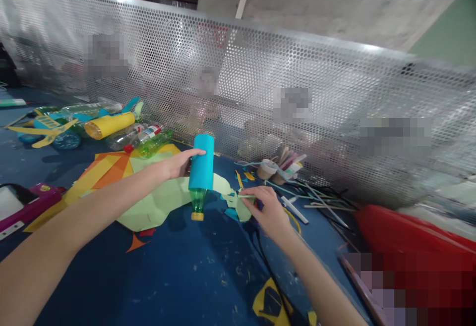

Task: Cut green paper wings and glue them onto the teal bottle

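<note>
My left hand (181, 163) is closed round a green plastic bottle (199, 199) wrapped in a blue paper sleeve (203, 167). The bottle hangs neck down, its yellow cap (197, 216) just above the blue table. To its right, my right hand (267, 209) pinches a small pale green paper piece (243, 211) between thumb and fingers. Paper scraps lie behind that piece, near the fingertips. Large pale green paper sheets (148, 209) spread beneath and left of my left hand, over orange and yellow sheets (107, 172).
Plastic bottles (152, 135), a yellow-wrapped bottle (111, 125) and a paper-decorated model (52, 128) lie at the back left. A perforated metal screen (238, 73) closes off the back. Cups of sticks (282, 165), a glue stick (295, 210), dark cables (267, 261) and a red bag (401, 232) occupy the right.
</note>
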A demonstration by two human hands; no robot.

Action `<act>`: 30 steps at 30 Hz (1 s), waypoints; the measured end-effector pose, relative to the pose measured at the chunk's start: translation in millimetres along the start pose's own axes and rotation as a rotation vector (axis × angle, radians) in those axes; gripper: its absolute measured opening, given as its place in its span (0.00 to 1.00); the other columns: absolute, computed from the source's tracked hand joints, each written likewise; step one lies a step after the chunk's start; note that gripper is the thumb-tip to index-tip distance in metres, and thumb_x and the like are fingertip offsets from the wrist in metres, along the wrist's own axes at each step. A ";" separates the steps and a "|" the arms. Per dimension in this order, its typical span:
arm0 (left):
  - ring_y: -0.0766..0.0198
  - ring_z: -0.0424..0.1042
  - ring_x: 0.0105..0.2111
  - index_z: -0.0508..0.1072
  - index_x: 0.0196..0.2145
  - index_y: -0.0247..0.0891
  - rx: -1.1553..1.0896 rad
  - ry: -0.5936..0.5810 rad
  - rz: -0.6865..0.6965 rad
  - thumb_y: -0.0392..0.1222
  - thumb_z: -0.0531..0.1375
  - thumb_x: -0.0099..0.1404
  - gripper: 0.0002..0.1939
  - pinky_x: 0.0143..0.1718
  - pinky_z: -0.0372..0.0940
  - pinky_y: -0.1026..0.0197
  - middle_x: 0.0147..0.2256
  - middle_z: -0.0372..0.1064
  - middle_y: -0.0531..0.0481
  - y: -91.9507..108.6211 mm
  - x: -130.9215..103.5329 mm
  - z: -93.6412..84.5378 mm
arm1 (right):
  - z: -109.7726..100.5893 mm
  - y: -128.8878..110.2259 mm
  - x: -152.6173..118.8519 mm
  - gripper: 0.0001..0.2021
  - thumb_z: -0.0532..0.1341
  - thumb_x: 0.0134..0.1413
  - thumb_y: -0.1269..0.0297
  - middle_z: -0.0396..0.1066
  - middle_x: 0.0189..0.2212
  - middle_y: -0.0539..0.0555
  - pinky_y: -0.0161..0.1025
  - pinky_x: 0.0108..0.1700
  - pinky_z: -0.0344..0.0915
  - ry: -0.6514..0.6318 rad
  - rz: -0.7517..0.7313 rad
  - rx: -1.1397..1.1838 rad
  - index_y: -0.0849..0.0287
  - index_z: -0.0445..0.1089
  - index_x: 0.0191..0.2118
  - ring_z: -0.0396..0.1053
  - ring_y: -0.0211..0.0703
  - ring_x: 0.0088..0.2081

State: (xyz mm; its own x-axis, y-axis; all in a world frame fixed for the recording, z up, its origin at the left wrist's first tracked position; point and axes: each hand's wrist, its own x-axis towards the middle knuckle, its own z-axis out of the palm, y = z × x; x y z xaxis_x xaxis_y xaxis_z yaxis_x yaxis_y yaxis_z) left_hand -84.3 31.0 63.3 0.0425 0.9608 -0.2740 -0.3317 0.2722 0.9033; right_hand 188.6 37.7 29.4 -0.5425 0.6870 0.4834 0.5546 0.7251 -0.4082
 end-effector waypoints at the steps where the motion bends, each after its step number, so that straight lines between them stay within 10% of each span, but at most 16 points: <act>1: 0.49 0.66 0.47 0.69 0.43 0.36 -0.021 -0.006 0.019 0.46 0.64 0.51 0.23 0.47 0.63 0.50 0.42 0.71 0.41 -0.6 2.4 -2.0 | -2.3 -3.5 0.4 0.08 0.58 0.53 0.60 0.70 0.36 0.54 0.44 0.46 0.59 0.002 0.036 0.098 0.55 0.72 0.36 0.63 0.47 0.43; 7: 0.50 0.68 0.45 0.70 0.43 0.34 -0.097 0.033 0.075 0.43 0.67 0.48 0.24 0.48 0.63 0.51 0.41 0.71 0.39 -4.7 15.9 -12.9 | -14.1 -27.6 -2.8 0.17 0.61 0.50 0.56 0.69 0.35 0.49 0.33 0.32 0.63 -0.269 0.419 0.843 0.52 0.66 0.47 0.67 0.36 0.31; 13: 0.55 0.69 0.44 0.66 0.45 0.35 -0.194 0.065 0.270 0.35 0.66 0.49 0.24 0.47 0.66 0.53 0.44 0.69 0.40 -7.2 17.3 -11.9 | -5.5 -30.5 -6.0 0.23 0.67 0.43 0.60 0.70 0.26 0.47 0.30 0.24 0.61 -0.467 0.666 0.931 0.54 0.65 0.48 0.67 0.34 0.24; 22: 0.50 0.66 0.49 0.66 0.45 0.33 -0.142 -0.199 0.230 0.40 0.63 0.54 0.21 0.51 0.62 0.49 0.45 0.70 0.39 -16.4 8.4 -5.5 | 18.1 -31.0 -1.9 0.24 0.67 0.42 0.64 0.74 0.31 0.52 0.33 0.29 0.69 -0.035 0.823 1.176 0.58 0.65 0.48 0.71 0.39 0.28; 30: 0.51 0.65 0.51 0.70 0.39 0.36 -0.032 -0.394 0.206 0.50 0.58 0.57 0.16 0.51 0.60 0.51 0.42 0.72 0.41 -12.0 6.0 -23.6 | 12.1 -21.1 -0.3 0.20 0.67 0.43 0.64 0.75 0.36 0.53 0.34 0.30 0.70 0.017 0.779 1.178 0.58 0.67 0.45 0.73 0.43 0.33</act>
State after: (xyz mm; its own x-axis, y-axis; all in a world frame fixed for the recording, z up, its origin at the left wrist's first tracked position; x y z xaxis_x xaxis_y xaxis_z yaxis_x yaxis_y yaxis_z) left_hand -102.2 32.3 43.0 0.3262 0.9432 0.0632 -0.3996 0.0769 0.9135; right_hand 169.4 22.8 28.5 -0.3341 0.9293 -0.1573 -0.1448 -0.2156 -0.9657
